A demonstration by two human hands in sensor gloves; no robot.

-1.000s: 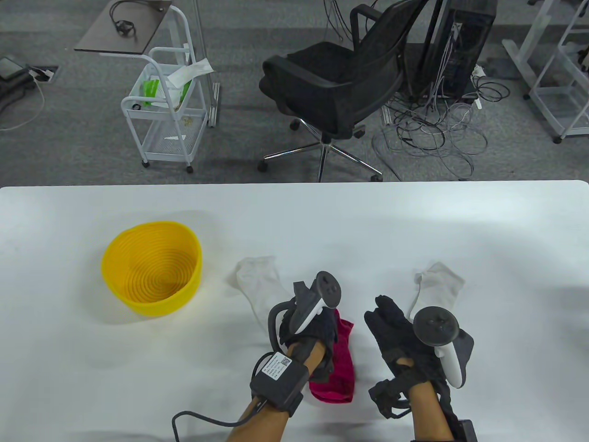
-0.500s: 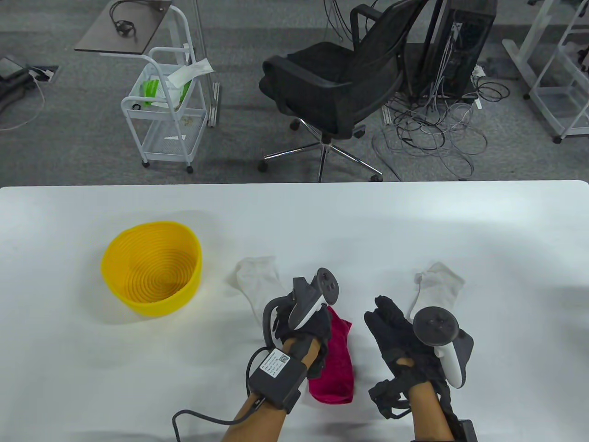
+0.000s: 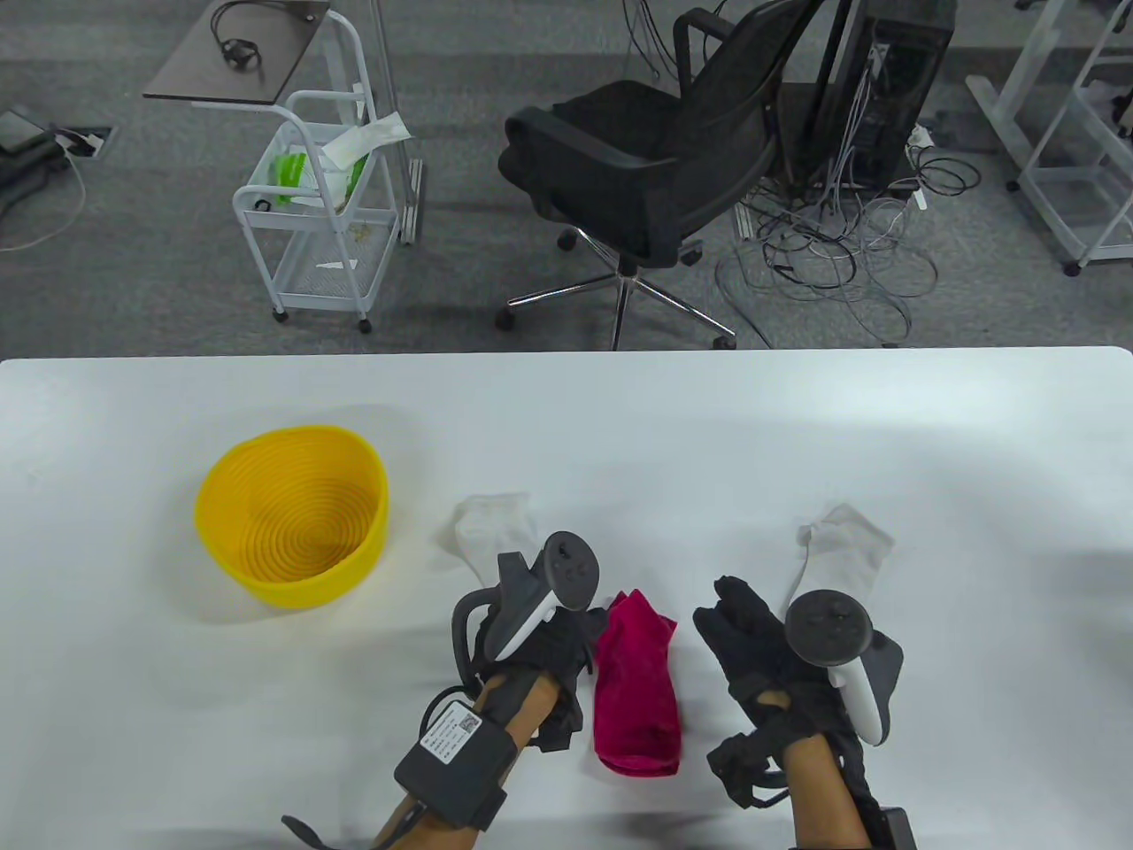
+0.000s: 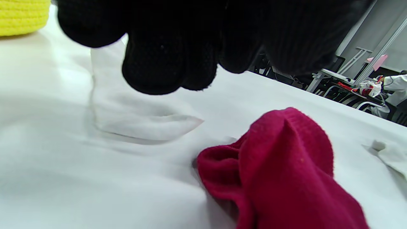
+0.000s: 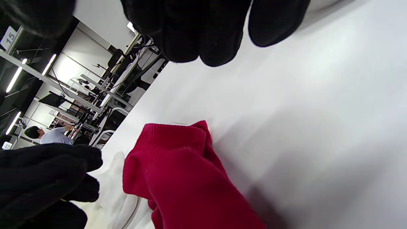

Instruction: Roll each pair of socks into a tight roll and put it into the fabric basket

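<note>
The red sock pair is being flanked lengthwise, front-to-back near the tabletop's front edge; the empty, loosely curled left hand is being held nearer, the slack right hand farther off.

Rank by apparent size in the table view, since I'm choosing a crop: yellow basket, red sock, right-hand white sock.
1. yellow basket
2. red sock
3. right-hand white sock, partly hidden behind the right hand, so its rank is unsure.
</note>
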